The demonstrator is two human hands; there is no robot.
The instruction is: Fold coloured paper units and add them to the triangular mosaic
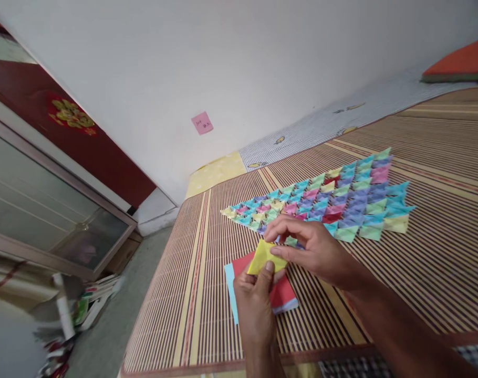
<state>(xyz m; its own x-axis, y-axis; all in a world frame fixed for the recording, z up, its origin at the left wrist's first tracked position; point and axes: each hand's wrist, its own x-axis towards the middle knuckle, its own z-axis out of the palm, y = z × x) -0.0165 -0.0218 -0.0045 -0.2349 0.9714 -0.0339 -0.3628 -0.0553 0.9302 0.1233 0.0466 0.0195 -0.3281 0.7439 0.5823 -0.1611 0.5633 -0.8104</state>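
Between my two hands is a folded piece of yellow origami paper [261, 255]. My left hand [257, 299] grips its lower edge, thumb on top and fingers beneath. At the upper right side of the paper, my right hand [310, 244] pinches it between thumb and curled fingers. Below my hands lies a stack of coloured paper sheets [284, 291], red on top with light blue edges showing. Past my right hand, many small folded paper pieces [341, 197] in blue, green, purple, pink, red and yellow stand in rows, forming a long triangle.
A striped bamboo mat [211, 273] covers the bed. A pink note [202, 123] is stuck to the white wall. An orange cushion [459, 60] lies at the far right. On the left are a framed glass door [65, 194] and clutter on the floor [144, 283].
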